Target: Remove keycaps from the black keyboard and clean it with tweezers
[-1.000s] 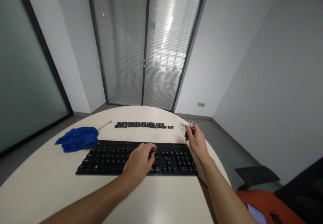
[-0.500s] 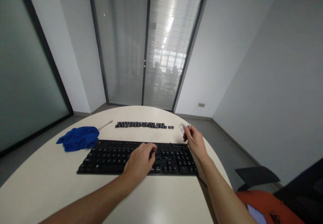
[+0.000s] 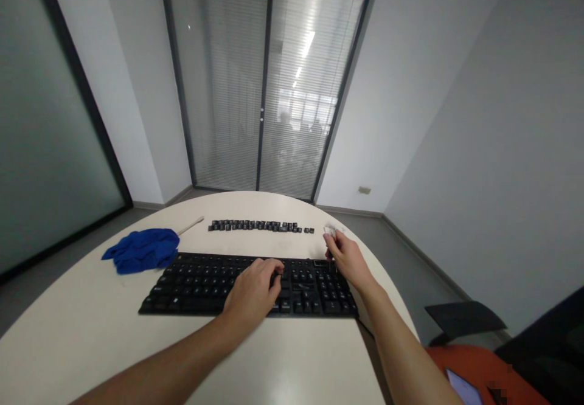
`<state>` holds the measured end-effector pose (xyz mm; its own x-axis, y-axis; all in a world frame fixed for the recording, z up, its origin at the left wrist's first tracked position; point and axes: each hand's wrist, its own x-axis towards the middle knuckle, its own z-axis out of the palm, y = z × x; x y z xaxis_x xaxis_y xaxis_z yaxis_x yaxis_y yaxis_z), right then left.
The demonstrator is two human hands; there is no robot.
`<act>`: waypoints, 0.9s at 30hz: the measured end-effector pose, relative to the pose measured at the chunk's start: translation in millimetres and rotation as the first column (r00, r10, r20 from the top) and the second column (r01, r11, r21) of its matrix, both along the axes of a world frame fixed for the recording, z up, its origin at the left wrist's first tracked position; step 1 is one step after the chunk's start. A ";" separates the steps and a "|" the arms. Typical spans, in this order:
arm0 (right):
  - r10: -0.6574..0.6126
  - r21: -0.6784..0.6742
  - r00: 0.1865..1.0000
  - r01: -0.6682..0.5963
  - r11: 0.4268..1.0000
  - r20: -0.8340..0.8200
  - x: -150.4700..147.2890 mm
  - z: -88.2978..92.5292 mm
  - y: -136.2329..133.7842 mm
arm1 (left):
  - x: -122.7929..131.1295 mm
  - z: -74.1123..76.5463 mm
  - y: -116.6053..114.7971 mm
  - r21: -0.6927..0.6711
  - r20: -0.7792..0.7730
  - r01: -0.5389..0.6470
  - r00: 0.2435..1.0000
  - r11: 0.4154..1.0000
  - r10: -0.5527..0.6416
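A black keyboard (image 3: 201,304) lies across the table in front of me. My left hand (image 3: 254,286) rests on its middle keys, fingers curled and bunched with the thumb; whatever may be between the tips is hidden. Over the keyboard's upper right corner is my right hand (image 3: 350,260), its thumb and fingers pinched together. Something small and thin shows below those fingertips, too blurred to name. Just beyond them lies a small clear or whitish item (image 3: 329,228). Several loose black keycaps (image 3: 250,225) stand in rows behind the keyboard.
A crumpled blue cloth (image 3: 143,250) lies left of the keyboard, with a pale thin stick (image 3: 191,225) beyond it. The round cream table (image 3: 292,356) ends close to my right arm. An orange chair seat (image 3: 460,362) with a phone (image 3: 463,387) on it stands at the right.
My right hand has moved slightly left and down, its fingertips now over the keyboard's upper right corner. My left hand has stayed still on the keys.
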<state>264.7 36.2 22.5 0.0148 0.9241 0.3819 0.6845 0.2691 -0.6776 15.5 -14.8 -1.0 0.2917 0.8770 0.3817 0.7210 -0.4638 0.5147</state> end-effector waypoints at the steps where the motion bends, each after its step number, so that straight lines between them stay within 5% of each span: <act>1: 0.010 -0.002 1.000 -0.010 1.000 0.008 0.5 0.9 -1.1 | -0.2 -0.1 0.0 0.001 0.001 0.001 1.000 1.000 -0.001; 7: 0.073 -0.004 0.996 -0.073 0.997 0.053 10.1 7.9 -11.4 | -0.8 0.4 -0.6 -0.006 -0.003 0.000 1.000 1.000 0.000; 12: -0.004 0.052 0.987 -0.005 0.999 0.164 12.0 14.4 -16.8 | -0.8 -0.2 -0.5 -0.009 -0.010 -0.005 1.000 1.000 0.005; 18: -0.090 0.047 0.990 0.086 0.995 0.107 10.2 13.1 -13.7 | -1.0 0.3 -0.5 -0.009 -0.006 0.000 1.000 1.000 0.000; 27: -0.047 -0.011 0.998 0.047 0.999 0.031 16.2 10.4 -8.6 | -0.6 1.5 -0.6 -0.011 -0.010 0.001 1.000 1.000 -0.001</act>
